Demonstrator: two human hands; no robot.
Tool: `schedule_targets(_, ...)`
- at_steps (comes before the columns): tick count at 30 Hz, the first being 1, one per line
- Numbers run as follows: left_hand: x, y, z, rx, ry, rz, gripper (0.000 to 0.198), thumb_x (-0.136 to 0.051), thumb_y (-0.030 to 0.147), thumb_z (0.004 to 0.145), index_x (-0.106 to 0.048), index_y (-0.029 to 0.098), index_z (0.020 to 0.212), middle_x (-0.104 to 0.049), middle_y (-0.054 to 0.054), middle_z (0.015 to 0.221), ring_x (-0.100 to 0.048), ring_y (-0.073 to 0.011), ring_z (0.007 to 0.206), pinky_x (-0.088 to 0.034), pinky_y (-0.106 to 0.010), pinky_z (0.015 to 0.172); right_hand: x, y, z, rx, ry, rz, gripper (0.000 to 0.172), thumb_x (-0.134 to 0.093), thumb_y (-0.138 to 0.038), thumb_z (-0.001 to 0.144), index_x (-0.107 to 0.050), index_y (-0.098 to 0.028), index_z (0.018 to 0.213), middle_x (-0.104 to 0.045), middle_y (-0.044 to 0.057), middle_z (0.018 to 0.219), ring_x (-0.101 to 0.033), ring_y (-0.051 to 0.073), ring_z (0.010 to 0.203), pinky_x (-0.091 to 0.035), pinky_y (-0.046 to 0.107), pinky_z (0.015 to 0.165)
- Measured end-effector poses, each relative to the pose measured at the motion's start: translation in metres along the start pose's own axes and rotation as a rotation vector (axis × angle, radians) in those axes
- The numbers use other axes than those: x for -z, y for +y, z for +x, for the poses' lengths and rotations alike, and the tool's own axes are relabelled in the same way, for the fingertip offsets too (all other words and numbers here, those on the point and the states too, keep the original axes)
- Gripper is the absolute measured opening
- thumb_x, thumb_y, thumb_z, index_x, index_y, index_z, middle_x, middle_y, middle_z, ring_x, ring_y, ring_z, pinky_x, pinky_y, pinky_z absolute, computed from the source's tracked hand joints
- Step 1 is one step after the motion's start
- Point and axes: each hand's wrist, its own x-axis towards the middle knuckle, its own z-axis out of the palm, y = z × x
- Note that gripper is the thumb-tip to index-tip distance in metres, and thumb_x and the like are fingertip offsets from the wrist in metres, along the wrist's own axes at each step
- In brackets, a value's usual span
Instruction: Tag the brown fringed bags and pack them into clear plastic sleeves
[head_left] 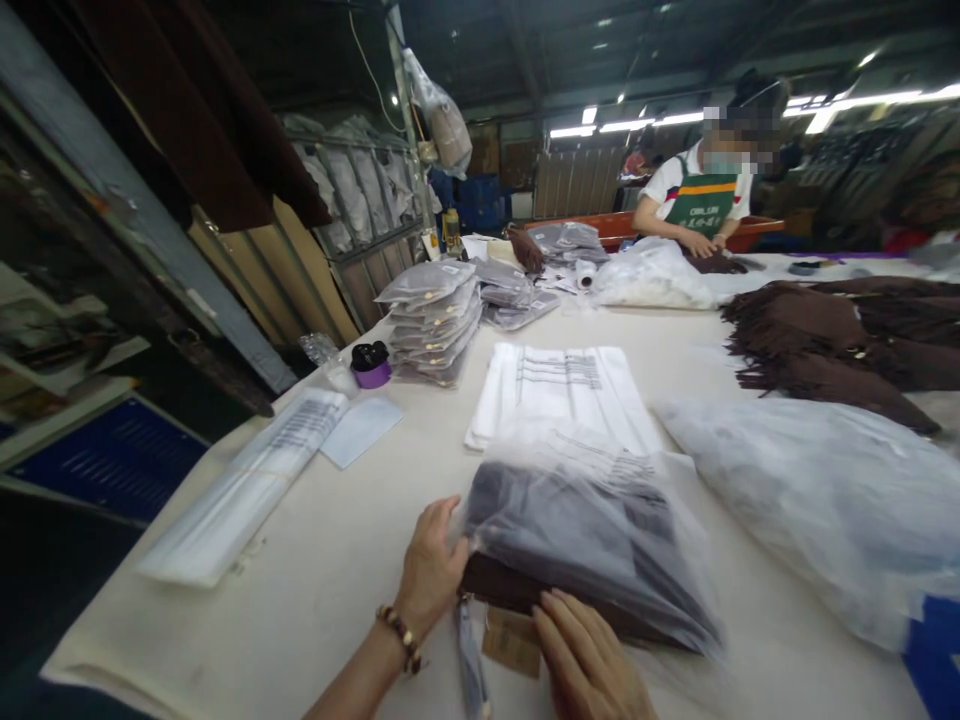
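Note:
A folded dark brown garment lies partly inside a clear plastic bag on the table in front of me. My left hand is closed at the left edge of the bag, its fingers curled at the opening. My right hand lies with fingers stretched out over the near edge of the garment, holding nothing. Between my hands, a brown cardboard tag and a narrow grey strip stick out from the garment toward me.
Beyond the bag lies a stack of printed plastic bags. Bagged garments are piled behind. A bag bundle and purple tape roll lie left. Right are a large plastic bag and fringed brown garments. A co-worker stands across.

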Motion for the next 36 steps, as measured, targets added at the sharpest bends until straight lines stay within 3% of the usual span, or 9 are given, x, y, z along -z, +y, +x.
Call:
schedule_targets(4, -0.005, -0.016, 0.014, 0.184, -0.086, -0.004, 0.021, -0.045, 0.008, 0.073, -0.056, 0.016, 0.089, -0.061, -0.002, 0.078, -0.058, -0.0142, 0.071, -0.046, -0.025, 0.066, -0.028, 0.001, 0.04, 0.059, -0.096, -0.086, 0.05, -0.029, -0.004, 0.08, -0.051, -0.01, 0.124, -0.056, 0.011, 0.125, -0.049, 0.024, 0.117, -0.049, 0.038, 0.088)
schedule_targets(7, -0.01, -0.009, 0.018, 0.241, -0.126, -0.014, 0.015, -0.042, 0.01, 0.078, -0.055, 0.019, 0.074, -0.058, 0.001, 0.069, -0.055, -0.0134, 0.067, -0.039, -0.023, 0.064, -0.031, 0.005, 0.041, 0.07, -0.152, -0.121, 0.05, -0.033, -0.003, 0.079, -0.049, -0.01, 0.126, -0.054, 0.013, 0.127, -0.047, 0.026, 0.119, -0.047, 0.04, 0.09)
schedule_targets(10, -0.007, -0.006, 0.015, 0.286, -0.146, -0.043, 0.018, -0.042, 0.011, 0.079, -0.052, 0.02, 0.068, -0.052, 0.002, 0.063, -0.051, -0.0135, 0.064, -0.033, -0.023, 0.062, -0.029, 0.013, 0.031, 0.071, -0.187, -0.144, 0.049, -0.033, -0.004, 0.08, -0.049, -0.009, 0.126, -0.06, 0.013, 0.117, -0.053, 0.025, 0.109, -0.049, 0.04, 0.088)
schedule_targets(15, 0.004, -0.009, -0.005, 0.341, -0.172, -0.158, 0.018, -0.044, 0.012, 0.075, -0.047, 0.02, 0.059, -0.045, 0.004, 0.055, -0.044, -0.0129, 0.056, -0.029, -0.024, 0.059, -0.035, 0.028, 0.026, 0.028, -0.08, -0.163, 0.045, -0.033, -0.006, 0.083, -0.049, -0.009, 0.124, -0.064, 0.013, 0.105, -0.058, 0.023, 0.096, -0.051, 0.036, 0.08)
schedule_targets(20, -0.002, -0.004, -0.016, 0.484, -0.118, -0.41, 0.016, -0.039, 0.026, 0.079, -0.044, 0.021, 0.065, -0.048, 0.003, 0.062, -0.049, -0.0136, 0.06, -0.037, -0.022, 0.055, -0.042, 0.036, 0.046, -0.091, -0.002, -0.134, 0.032, -0.036, -0.011, 0.086, -0.055, -0.009, 0.112, -0.066, 0.012, 0.092, -0.06, 0.022, 0.083, -0.051, 0.036, 0.075)
schedule_targets(25, -0.016, 0.001, -0.007, 0.654, -0.025, -0.676, 0.014, -0.041, 0.034, 0.077, -0.043, 0.021, 0.072, -0.05, 0.004, 0.061, -0.053, -0.0135, 0.056, -0.042, -0.022, 0.047, -0.024, 0.017, 0.049, -0.027, -0.001, -0.038, 0.037, -0.031, -0.009, 0.087, -0.053, -0.011, 0.116, -0.063, 0.013, 0.103, -0.058, 0.022, 0.096, -0.046, 0.036, 0.082)
schedule_targets(29, -0.019, 0.004, -0.002, 0.753, 0.007, -0.842, 0.017, -0.048, 0.033, 0.069, -0.042, 0.021, 0.079, -0.05, 0.006, 0.057, -0.048, -0.0116, 0.045, -0.039, -0.022, 0.039, -0.02, -0.012, 0.033, 0.05, -0.057, 0.069, 0.029, -0.036, -0.017, 0.088, -0.059, -0.014, 0.105, -0.067, 0.009, 0.093, -0.061, 0.02, 0.086, -0.046, 0.032, 0.077)
schedule_targets(32, -0.016, 0.007, 0.002, 0.815, -0.016, -0.947, 0.023, -0.049, 0.035, 0.063, -0.042, 0.02, 0.08, -0.051, 0.005, 0.057, -0.046, -0.0104, 0.042, -0.036, -0.021, 0.038, -0.029, -0.027, 0.027, 0.024, -0.07, -0.01, 0.031, -0.035, -0.012, 0.085, -0.06, -0.011, 0.103, -0.068, 0.01, 0.096, -0.062, 0.022, 0.088, -0.047, 0.032, 0.076)
schedule_targets(36, -0.012, 0.011, 0.008, 0.826, -0.077, -1.03, 0.022, -0.048, 0.038, 0.057, -0.043, 0.02, 0.07, -0.052, 0.003, 0.055, -0.048, -0.0112, 0.045, -0.034, -0.021, 0.038, -0.031, -0.027, 0.029, 0.058, 0.008, -0.1, 0.039, -0.029, -0.002, 0.077, -0.061, -0.01, 0.096, -0.069, 0.011, 0.09, -0.062, 0.022, 0.084, -0.048, 0.032, 0.073)
